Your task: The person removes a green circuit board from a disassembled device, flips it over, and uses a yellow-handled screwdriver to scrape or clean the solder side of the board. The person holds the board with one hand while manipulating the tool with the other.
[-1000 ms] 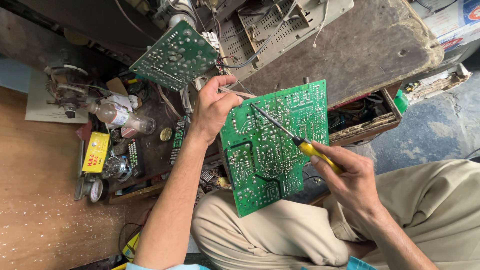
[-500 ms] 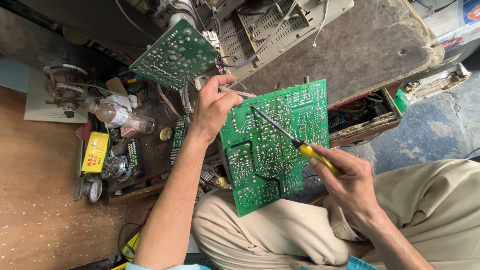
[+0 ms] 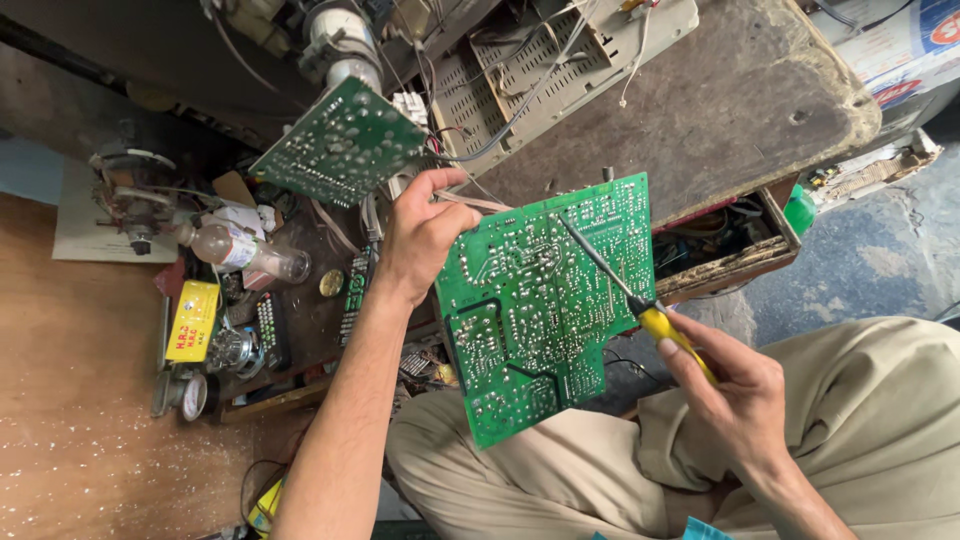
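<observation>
Left hand (image 3: pixel 425 235) pinching green circuit board (image 3: pixel 545 305) at upper edge, tilting solder side toward face above lap. Right hand (image 3: pixel 735 395) closing grip round yellow-handled screwdriver (image 3: pixel 630 295), tip probably touching solder joints. Second board (image 3: pixel 340 145) hanging over cluttered bench (image 3: pixel 720 110).

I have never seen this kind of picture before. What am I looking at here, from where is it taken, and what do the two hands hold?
This is one view from a camera worn on a person's head, looking down at their own bare hands; no machine is involved. The person sits, with their legs in beige trousers below. The left hand grips the edge of a green circuit board, solder side up. The right hand holds a yellow-handled screwdriver, its tip on the board. Behind, a second green board hangs by wires, above a cluttered tray with a clear bottle and a yellow box.
</observation>
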